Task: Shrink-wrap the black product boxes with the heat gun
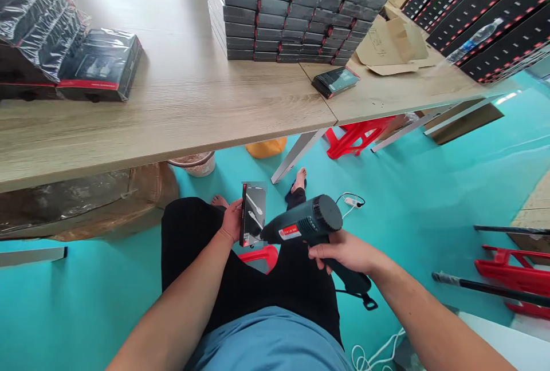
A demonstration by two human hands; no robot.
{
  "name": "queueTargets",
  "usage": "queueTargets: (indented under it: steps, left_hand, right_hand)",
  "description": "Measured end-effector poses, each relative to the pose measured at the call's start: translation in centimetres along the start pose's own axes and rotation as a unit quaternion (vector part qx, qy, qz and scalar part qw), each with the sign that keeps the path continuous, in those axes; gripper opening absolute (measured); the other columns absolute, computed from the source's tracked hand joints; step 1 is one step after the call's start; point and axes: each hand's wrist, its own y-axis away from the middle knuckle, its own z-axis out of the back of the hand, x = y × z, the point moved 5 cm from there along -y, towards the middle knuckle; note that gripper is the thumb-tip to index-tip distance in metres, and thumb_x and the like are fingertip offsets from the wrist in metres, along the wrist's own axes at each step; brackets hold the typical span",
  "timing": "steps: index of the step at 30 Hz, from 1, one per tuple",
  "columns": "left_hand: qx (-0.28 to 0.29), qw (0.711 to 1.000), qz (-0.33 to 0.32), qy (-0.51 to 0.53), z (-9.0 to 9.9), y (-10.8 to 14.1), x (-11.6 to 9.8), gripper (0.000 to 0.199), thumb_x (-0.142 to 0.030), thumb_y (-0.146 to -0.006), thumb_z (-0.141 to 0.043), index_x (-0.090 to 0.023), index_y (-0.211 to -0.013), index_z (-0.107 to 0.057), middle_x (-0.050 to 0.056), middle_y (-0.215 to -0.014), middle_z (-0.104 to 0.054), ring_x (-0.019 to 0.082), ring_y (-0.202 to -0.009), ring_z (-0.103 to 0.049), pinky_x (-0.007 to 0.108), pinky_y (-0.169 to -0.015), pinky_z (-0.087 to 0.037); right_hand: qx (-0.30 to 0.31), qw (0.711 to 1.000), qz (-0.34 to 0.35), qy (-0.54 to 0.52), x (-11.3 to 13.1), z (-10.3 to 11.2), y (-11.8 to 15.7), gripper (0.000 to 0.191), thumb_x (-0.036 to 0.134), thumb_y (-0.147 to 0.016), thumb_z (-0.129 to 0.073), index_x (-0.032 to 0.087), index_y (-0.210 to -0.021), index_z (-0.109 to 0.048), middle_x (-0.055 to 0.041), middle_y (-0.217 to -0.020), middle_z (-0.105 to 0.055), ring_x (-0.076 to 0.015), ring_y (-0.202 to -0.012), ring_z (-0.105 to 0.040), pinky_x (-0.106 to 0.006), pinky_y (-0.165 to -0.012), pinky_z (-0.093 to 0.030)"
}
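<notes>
Above my lap, my left hand (232, 220) grips the side of a slim black product box (253, 213) with a white cable pictured on it. Clear film sticks out past the box's edges. My right hand (339, 252) is wrapped round the handle of a dark green heat gun (303, 221) with a red label. The gun points left, and its nozzle tip is right at the box's right side; whether they touch I cannot tell. A power cord hangs from the base of the handle.
On the wooden table (180, 125) stand stacked dark boxes (296, 13), film-wrapped boxes (92, 64) and a single small box (335, 81). Flattened cardboard (393, 44) lies further right. Below are a bucket (200, 166), red stools (358, 136) and a power strip (353, 202).
</notes>
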Motion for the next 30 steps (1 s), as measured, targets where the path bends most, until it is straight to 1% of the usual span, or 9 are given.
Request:
queueTargets:
  steps: [2,5,7,10,15,20,25,29,30]
  left_hand:
    - [0.001,1.0,0.001,0.002,0.1,-0.1,0.0,0.034,-0.04,-0.087,-0.055,-0.011,-0.093,-0.072,0.013,-0.077,-0.075,0.032,-0.074,-0.074,0.044,-0.071,-0.059]
    - [0.001,1.0,-0.001,-0.001,0.4,-0.3,-0.1,0.037,-0.041,-0.087,-0.056,-0.011,-0.099,-0.073,0.013,-0.079,-0.076,0.032,-0.075,-0.074,0.044,-0.072,-0.059]
    - [0.001,1.0,0.001,-0.004,0.7,-0.4,-0.1,0.038,-0.042,-0.087,-0.055,-0.011,-0.1,-0.073,0.013,-0.079,-0.076,0.032,-0.075,-0.074,0.044,-0.072,-0.06]
    - [0.016,1.0,0.001,-0.002,0.8,-0.4,-0.1,0.038,-0.043,-0.088,-0.056,-0.011,-0.102,-0.072,0.013,-0.081,-0.076,0.031,-0.076,-0.075,0.044,-0.073,-0.06]
    - [0.008,1.0,0.0,-0.001,1.1,-0.5,-0.1,0.039,-0.043,-0.088,-0.056,-0.011,-0.103,-0.072,0.014,-0.084,-0.076,0.032,-0.078,-0.075,0.045,-0.076,-0.06]
    - [0.029,1.0,-0.001,0.004,0.8,-0.6,-0.3,0.042,-0.044,-0.089,-0.054,-0.01,-0.107,-0.072,0.014,-0.086,-0.077,0.032,-0.078,-0.075,0.044,-0.074,-0.06]
    - [0.002,1.0,-0.016,-0.003,0.9,-0.7,-0.5,0.034,-0.039,-0.088,-0.056,-0.012,-0.1,-0.073,0.01,-0.077,-0.076,0.029,-0.072,-0.075,0.04,-0.069,-0.06]
    - [-0.013,0.999,-0.04,0.022,1.0,-0.3,-0.8,0.031,-0.037,-0.088,-0.054,-0.014,-0.098,-0.073,0.01,-0.078,-0.076,0.029,-0.075,-0.075,0.041,-0.072,-0.06]
    - [-0.013,0.999,-0.042,0.028,0.9,-0.1,-0.9,0.031,-0.038,-0.088,-0.055,-0.014,-0.097,-0.073,0.011,-0.081,-0.077,0.03,-0.078,-0.075,0.042,-0.074,-0.06]
  right_hand:
    - [-0.018,1.0,0.002,-0.008,0.0,-0.3,0.2,0.022,0.032,-0.073,-0.078,0.016,-0.086,-0.071,-0.0007,-0.06,-0.065,-0.0165,-0.056,-0.059,-0.029,-0.051,-0.05]
    - [-0.081,0.995,0.05,-0.029,0.8,0.0,0.1,0.021,0.035,-0.075,-0.076,0.017,-0.085,-0.07,0.0003,-0.06,-0.064,-0.0166,-0.059,-0.059,-0.029,-0.052,-0.05]
    - [-0.07,0.996,0.049,-0.021,0.9,0.0,-0.1,0.018,0.033,-0.075,-0.076,0.017,-0.083,-0.07,0.0002,-0.059,-0.064,-0.0163,-0.058,-0.058,-0.028,-0.051,-0.05]
    - [-0.009,1.0,0.006,0.005,0.2,-0.5,-0.2,0.015,0.029,-0.074,-0.077,0.018,-0.079,-0.07,-0.0002,-0.059,-0.064,-0.016,-0.056,-0.058,-0.027,-0.049,-0.048]
    - [-0.076,0.997,0.025,-0.005,-0.4,-0.2,0.3,0.018,0.034,-0.075,-0.075,0.018,-0.081,-0.069,0.001,-0.058,-0.063,-0.0148,-0.054,-0.057,-0.028,-0.051,-0.049]
    - [0.012,0.999,-0.028,0.014,-1.9,-2.1,0.9,0.014,0.03,-0.074,-0.075,0.018,-0.077,-0.068,-0.0002,-0.058,-0.063,-0.0151,-0.053,-0.057,-0.027,-0.049,-0.048]
    - [-0.045,0.995,0.064,-0.057,-0.4,-3.0,0.2,0.023,0.04,-0.078,-0.074,0.019,-0.086,-0.069,0.0001,-0.064,-0.063,-0.0162,-0.061,-0.059,-0.029,-0.055,-0.051]
    - [0.032,0.998,0.051,-0.033,-0.3,-3.7,-0.2,0.027,0.041,-0.075,-0.077,0.017,-0.086,-0.068,-0.0014,-0.072,-0.063,-0.017,-0.065,-0.06,-0.029,-0.054,-0.051]
    - [0.027,0.998,0.05,-0.026,-0.5,-3.5,-0.3,0.028,0.041,-0.075,-0.077,0.017,-0.085,-0.068,-0.0015,-0.072,-0.062,-0.0172,-0.065,-0.06,-0.029,-0.054,-0.051]
